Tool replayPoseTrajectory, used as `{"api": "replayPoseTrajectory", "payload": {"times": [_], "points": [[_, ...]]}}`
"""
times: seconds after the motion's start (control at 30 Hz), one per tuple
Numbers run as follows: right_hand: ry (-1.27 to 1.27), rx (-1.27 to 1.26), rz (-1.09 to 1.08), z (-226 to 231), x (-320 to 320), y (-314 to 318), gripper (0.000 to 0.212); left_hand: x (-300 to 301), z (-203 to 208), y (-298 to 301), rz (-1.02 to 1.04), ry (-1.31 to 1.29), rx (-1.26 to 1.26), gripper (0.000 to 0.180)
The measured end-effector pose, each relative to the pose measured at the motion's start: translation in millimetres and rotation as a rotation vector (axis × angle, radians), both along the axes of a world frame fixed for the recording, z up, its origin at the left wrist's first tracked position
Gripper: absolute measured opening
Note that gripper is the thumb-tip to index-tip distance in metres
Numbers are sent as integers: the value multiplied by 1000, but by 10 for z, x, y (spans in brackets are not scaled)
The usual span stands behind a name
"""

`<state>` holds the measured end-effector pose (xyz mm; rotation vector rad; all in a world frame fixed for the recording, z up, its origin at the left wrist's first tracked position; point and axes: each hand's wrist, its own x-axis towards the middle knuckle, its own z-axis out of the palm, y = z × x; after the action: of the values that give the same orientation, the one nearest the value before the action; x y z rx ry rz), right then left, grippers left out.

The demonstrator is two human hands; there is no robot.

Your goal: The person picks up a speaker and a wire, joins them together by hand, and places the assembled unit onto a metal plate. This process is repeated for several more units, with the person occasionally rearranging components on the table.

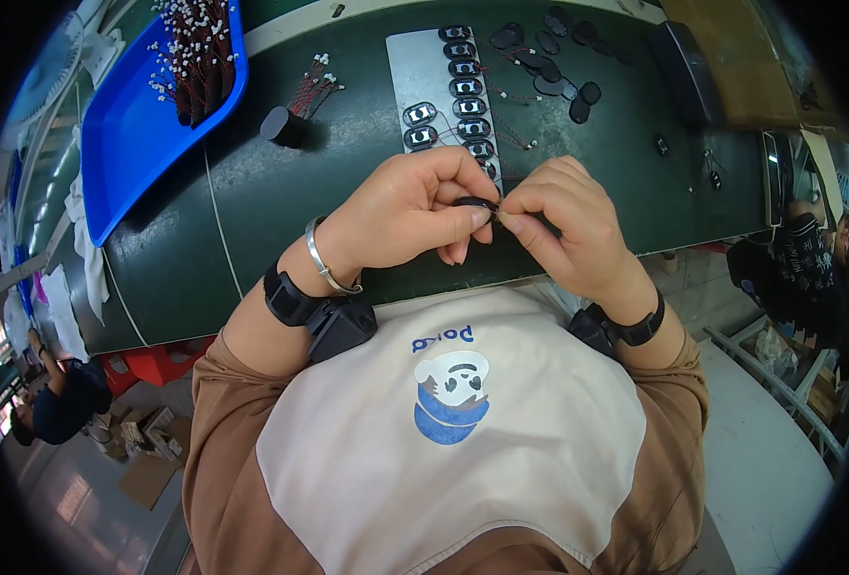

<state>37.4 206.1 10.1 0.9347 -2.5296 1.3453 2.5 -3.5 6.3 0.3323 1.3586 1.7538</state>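
Observation:
My left hand (400,216) and my right hand (563,225) meet over the near edge of a dark green conveyor belt (242,201). Both pinch one small black oval part (477,204) between thumb and fingertips; most of it is hidden by my fingers. Just beyond my hands lies a grey metal plate (422,67) carrying two rows of black oval parts (465,86) with thin red and black wires. Each wrist wears a black band, the left also a silver bangle.
A blue tray (132,134) of wired connectors sits at the far left, a black cylinder (278,125) and a wire bundle (314,88) beside it. Loose black oval pieces (558,67) lie at the far right. Other people sit at the left and right edges.

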Motion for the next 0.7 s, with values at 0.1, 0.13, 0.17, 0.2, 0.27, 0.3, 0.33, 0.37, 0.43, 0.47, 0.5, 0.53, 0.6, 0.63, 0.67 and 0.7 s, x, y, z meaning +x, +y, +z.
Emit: {"api": "replayPoseTrajectory", "payload": {"times": [0.1,0.13,0.17,0.2,0.27,0.3,0.33,0.37,0.43,0.47,0.5,0.53,0.6,0.63,0.67,0.7], "points": [[44,-3,-5,-14,-6,6,12,-9,-14,3,25,-27,19,11],[46,-6,-9,-15,-7,3,12,-9,-17,5,23,-25,18,11],[49,-10,-12,-14,-9,0,13,-9,-19,8,26,-27,18,11],[50,-14,-16,-16,-4,-4,13,-3,-23,10,29,-29,18,11],[39,-24,-17,0,-1,-13,13,-1,-21,13,30,-30,17,11],[27,-34,-15,12,-2,-17,13,-2,-15,13,38,-29,18,11],[16,-43,-14,18,-1,-20,13,-3,-9,13,47,-29,18,11],[14,-44,-15,14,2,-18,13,-2,-9,15,55,-31,18,11],[13,-38,-22,2,5,-10,14,1,-17,17,51,-35,23,11],[12,-35,-26,-1,5,-6,14,1,-22,18,48,-37,28,11],[11,-36,-26,-2,3,-3,14,-1,-25,18,45,-40,34,11],[20,-41,-17,2,2,-2,14,-1,-21,14,46,-39,33,11],[38,-51,0,7,1,-4,15,-5,-12,7,36,-136,73,11],[38,-52,0,4,3,-6,15,-6,-10,5,31,-184,93,11],[75,-59,2,-4,6,-9,15,-3,-18,3,32,-184,92,11],[114,-66,4,-8,0,-11,16,-7,-31,2,30,-220,129,11]]}}
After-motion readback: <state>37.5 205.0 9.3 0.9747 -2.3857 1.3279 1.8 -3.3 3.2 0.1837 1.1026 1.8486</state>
